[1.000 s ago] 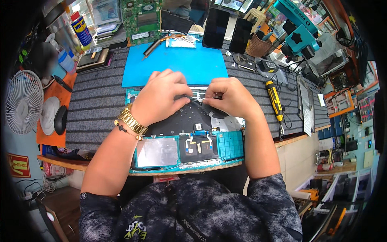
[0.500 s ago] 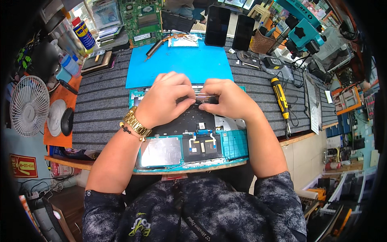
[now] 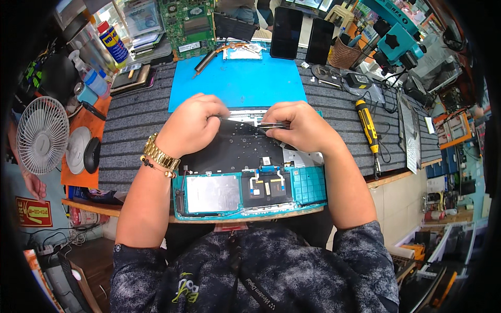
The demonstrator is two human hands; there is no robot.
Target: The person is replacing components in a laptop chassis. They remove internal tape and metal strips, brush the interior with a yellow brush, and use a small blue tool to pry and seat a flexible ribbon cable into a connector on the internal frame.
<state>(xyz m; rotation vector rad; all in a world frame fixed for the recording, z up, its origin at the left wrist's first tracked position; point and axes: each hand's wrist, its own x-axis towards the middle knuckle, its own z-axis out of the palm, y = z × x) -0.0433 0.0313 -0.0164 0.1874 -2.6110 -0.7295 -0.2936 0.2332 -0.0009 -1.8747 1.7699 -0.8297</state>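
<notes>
An opened teal laptop case (image 3: pixel 309 187) lies at the table's front edge, its inner side up. Across its far half spreads a thin black sheet (image 3: pixel 229 151) dotted with small holes. At the far edge of that sheet, my left hand (image 3: pixel 190 125) is closed, pinching it at the upper left; the fingertips are slightly blurred. My right hand (image 3: pixel 300 125) grips slim metal tweezers (image 3: pixel 274 125), whose tips point left over the sheet's far edge. Closer to me sit a silver plate (image 3: pixel 214 193) and the black touchpad part (image 3: pixel 266 190) with its ribbon cables.
A blue mat (image 3: pixel 235 83) lies beyond the case, with a soldering iron (image 3: pixel 205 63) at its far edge. Right of me rests a yellow-black screwdriver (image 3: pixel 368 128). On the left stand a white fan (image 3: pixel 43 134) and another person's hand (image 3: pixel 35 186). Two dark phones (image 3: pixel 286 34) stand behind.
My left hand has moved left, away from my right hand, along the black sheet's far edge. The right hand still holds the tweezers. Another person's hand has appeared at far left.
</notes>
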